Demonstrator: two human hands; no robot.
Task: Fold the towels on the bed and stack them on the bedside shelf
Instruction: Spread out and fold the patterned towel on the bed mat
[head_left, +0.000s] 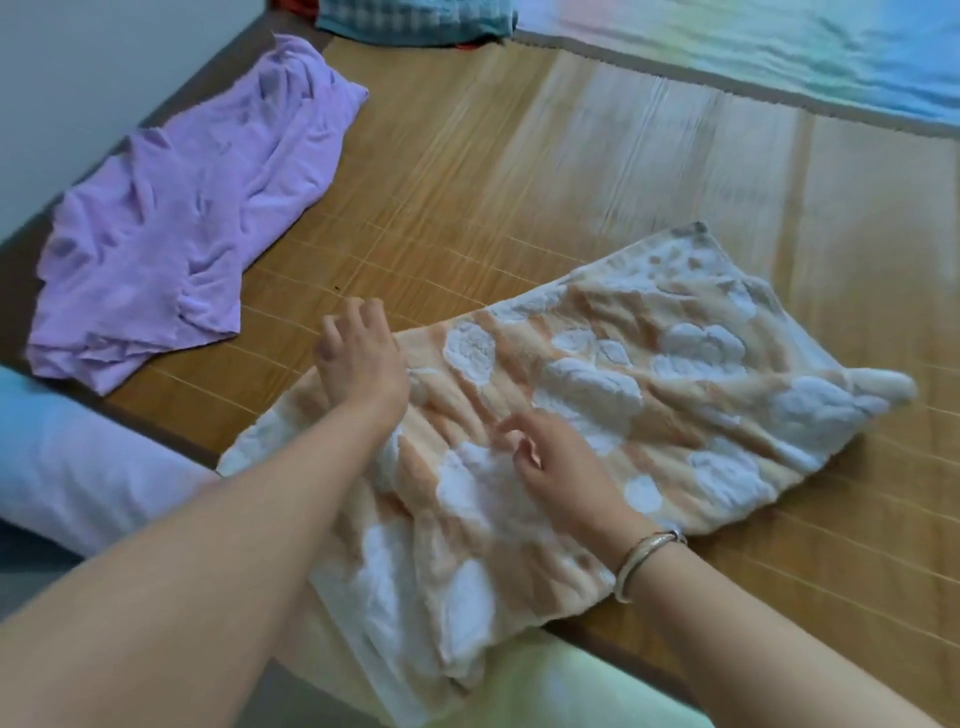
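While both hands rest on the peach towel (597, 395), a crumpled purple towel (182, 218) lies nearby.

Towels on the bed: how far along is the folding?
Early, by the look of it. In hand: the orange and white towel lies spread on the bamboo mat, hanging over the near edge, with the left hand and right hand on it, apparently smoothing it. Left: the purple towel lies crumpled. No finished folded towel or shelf is in view.

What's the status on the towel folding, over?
Left hand and right hand open on peach towel. Not yet folded. Purple towel waits, crumpled.
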